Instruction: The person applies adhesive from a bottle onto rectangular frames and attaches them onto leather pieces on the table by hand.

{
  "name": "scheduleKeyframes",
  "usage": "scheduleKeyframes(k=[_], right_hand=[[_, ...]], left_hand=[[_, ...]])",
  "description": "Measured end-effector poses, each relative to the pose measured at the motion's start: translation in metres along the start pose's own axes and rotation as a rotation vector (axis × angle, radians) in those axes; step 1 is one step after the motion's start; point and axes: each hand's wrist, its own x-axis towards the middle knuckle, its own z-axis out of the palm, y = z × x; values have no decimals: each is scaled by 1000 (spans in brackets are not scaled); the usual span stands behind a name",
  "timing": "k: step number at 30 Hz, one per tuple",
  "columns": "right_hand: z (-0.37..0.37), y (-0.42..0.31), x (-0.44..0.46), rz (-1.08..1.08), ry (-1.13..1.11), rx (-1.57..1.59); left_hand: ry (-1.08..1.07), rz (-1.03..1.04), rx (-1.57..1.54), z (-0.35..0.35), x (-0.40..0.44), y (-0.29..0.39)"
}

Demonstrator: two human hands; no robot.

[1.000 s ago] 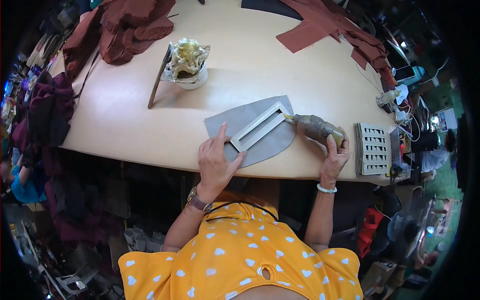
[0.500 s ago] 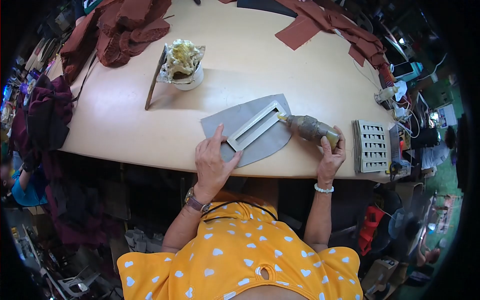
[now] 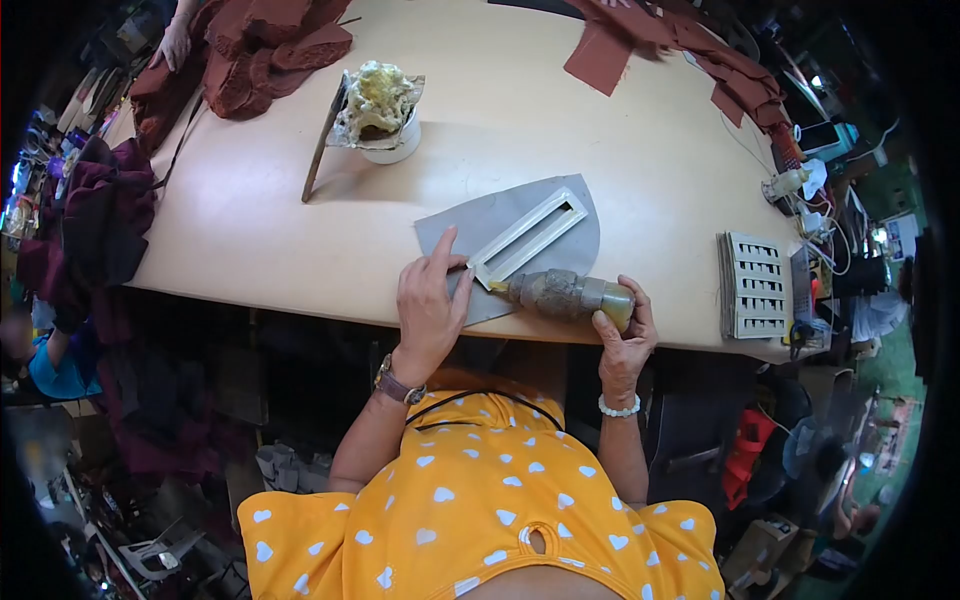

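A grey, leaf-shaped piece of material (image 3: 480, 222) lies flat near the table's front edge. On it, slanting up to the right, rests a pale narrow frame (image 3: 541, 247) with a long slot. My left hand (image 3: 430, 300) lies at the frame's near end, fingers apart, index stretched over the grey piece and thumb by the frame's corner. My right hand (image 3: 627, 335) grips the base of a glue bottle (image 3: 562, 293) wrapped in dark tape. The bottle is tipped nearly level, its yellow nozzle at the frame's near corner; whether glue is coming out I cannot tell.
A white tub (image 3: 398, 148) topped with a crusty yellowish mass stands farther back, a stick (image 3: 326, 140) leaning on it. Slotted grey panels (image 3: 757, 290) are stacked at right. Reddish-brown fabric (image 3: 280, 50) lies at the back, with another person's hand (image 3: 174, 45) beside it.
My right hand has brought the bottle left and nearer, its nozzle passing from the frame's far end to its near end. Other people's hands have appeared at the back.
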Motion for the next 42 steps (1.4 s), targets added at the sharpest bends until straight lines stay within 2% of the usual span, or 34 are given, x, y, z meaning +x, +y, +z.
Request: scheduleKeyframes(k=[4,7,8,9,11,14,17,18,21,24,27,30,33,40,42], right_hand=[[-12,2,7,85,-30,141],[-27,12,29,264,118,725],[-39,18,39,207,57,778],[-38,11,49,188,82,724],[-48,22,71,40,221,366],[-43,26,90,-69,381,-324],[-21,-1,86,-484,324,-1140],[-11,-8,87,-647,344,-1269],[20,-13,87,-590,95,-1055],[41,5,99,-344,-121,-1041],[50,9,106,-250,-173,-1252],[53,1,106,-176,-178,-1240],[53,-5,106,-168,-205,-1266],[47,-31,111,-442,-53,-925],[47,-32,111,-404,-90,-944]], left_hand=[[-17,-5,-12,-1,1,-1],[-24,-16,-24,0,0,-3],[-17,-15,-21,0,0,-3],[-10,-12,-18,1,0,-2],[-5,-4,-19,1,0,-1],[-3,6,-24,0,-1,-1],[-4,21,-38,2,-1,-5],[-8,12,-41,2,-1,-6],[-11,30,-75,0,0,-4],[-13,18,-80,0,0,-4],[15,34,-77,2,-2,-6],[30,51,-79,3,-3,-9],[30,55,-78,5,-3,-11],[40,54,-93,9,-5,-15],[57,88,-73,9,-6,-15]])
